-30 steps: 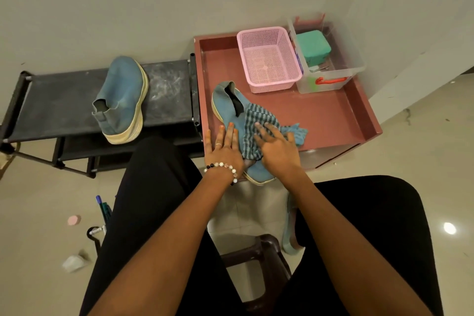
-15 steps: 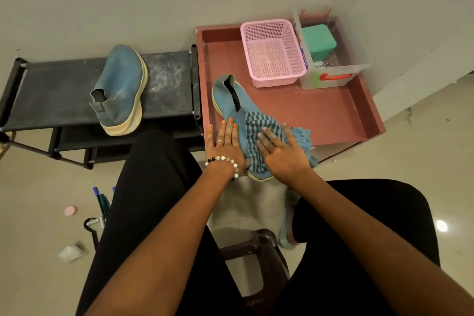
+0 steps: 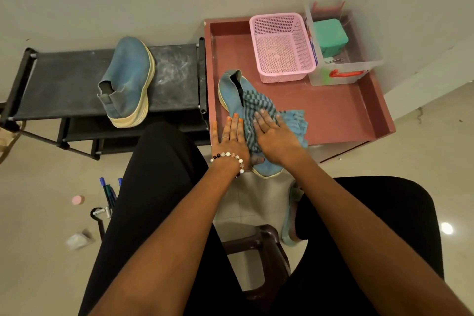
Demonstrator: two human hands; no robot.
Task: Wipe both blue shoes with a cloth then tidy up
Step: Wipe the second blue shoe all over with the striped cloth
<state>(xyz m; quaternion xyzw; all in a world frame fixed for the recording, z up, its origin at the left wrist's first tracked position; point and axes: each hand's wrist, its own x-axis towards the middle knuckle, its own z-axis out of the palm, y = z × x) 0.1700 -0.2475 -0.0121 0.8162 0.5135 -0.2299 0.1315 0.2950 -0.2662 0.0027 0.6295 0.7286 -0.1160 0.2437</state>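
Note:
One blue shoe (image 3: 232, 91) lies on the red tray table (image 3: 338, 110), its toe poking over the near edge. A blue striped cloth (image 3: 259, 106) is draped over its middle. My left hand (image 3: 232, 136) lies flat with straight fingers on the shoe's left side and the tray edge. My right hand (image 3: 275, 136) presses flat on the cloth over the shoe. The second blue shoe (image 3: 127, 79) stands on the black rack (image 3: 59, 84) to the left, untouched.
A pink basket (image 3: 282, 47) and a clear bin (image 3: 343, 69) holding a green box stand at the tray's back. A dark stool (image 3: 259, 246) sits between my knees. Pens (image 3: 107, 194) and small scraps lie on the floor at left.
My right hand with the cloth has slid slightly toward me along the shoe. The left hand stays flat in place. The view shifted a little.

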